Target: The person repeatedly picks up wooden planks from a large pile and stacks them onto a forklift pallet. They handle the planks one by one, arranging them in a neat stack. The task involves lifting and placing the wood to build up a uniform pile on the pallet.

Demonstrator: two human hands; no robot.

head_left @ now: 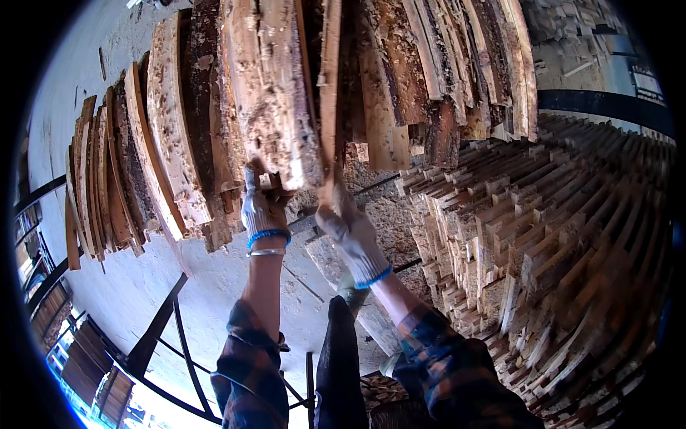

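Note:
My left hand (264,214), in a white knitted glove with a blue cuff, is at the near end of a wide, rough wooden board (275,93) dusted with sawdust. Its thumb lies against the board's left edge, and the other fingers are partly hidden beneath the end. To the right, my right hand (351,239), gloved the same way, is closed around the near end of a narrow wooden strip (329,86). Strip and board lie side by side, pointing away from me. Several more bark-edged boards (171,121) stand in a row around them.
A large stack of sawn wooden slats (543,236) fills the right side. Sawdust (393,222) covers the ground below the boards. Dark metal bars (161,325) stand at the lower left, by the pale floor (214,286). My leg (339,365) shows below my hands.

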